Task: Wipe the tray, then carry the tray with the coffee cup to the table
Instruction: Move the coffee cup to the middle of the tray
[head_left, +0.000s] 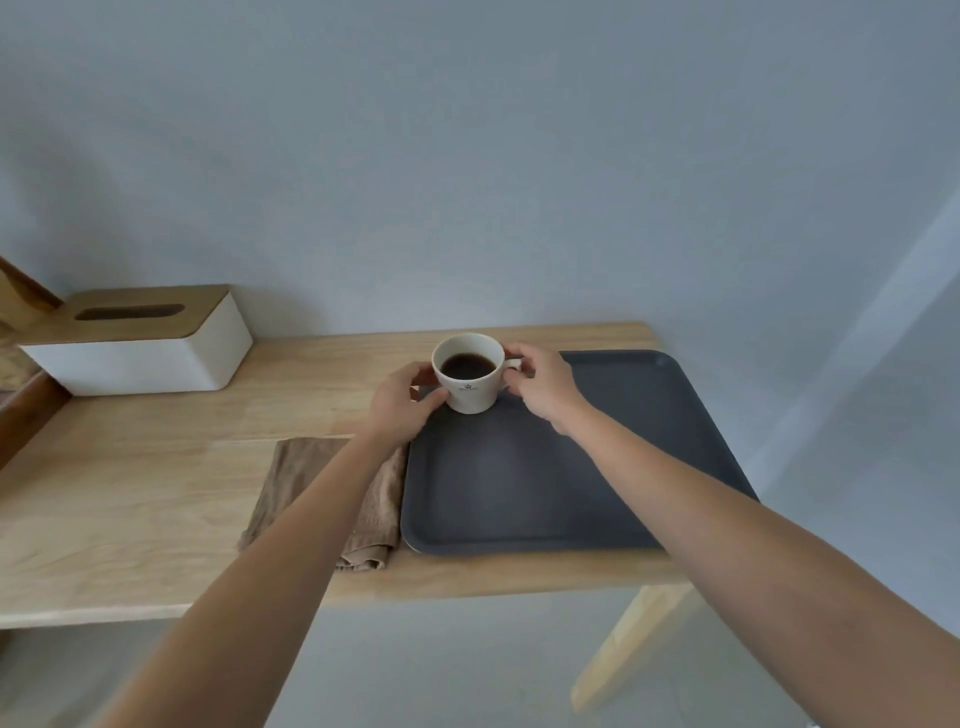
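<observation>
A dark grey tray lies flat on the right part of a light wooden shelf. A white coffee cup filled with dark coffee stands at the tray's far left corner. My left hand cups its left side. My right hand pinches the handle on its right side. Whether the cup rests on the tray or hovers just above it I cannot tell. A folded brown cloth lies on the wood beside the tray's left edge, partly under my left forearm.
The wooden shelf runs along a pale wall, with its right end just past the tray and a slanted leg below. A white tissue box with a wooden lid stands at the back left.
</observation>
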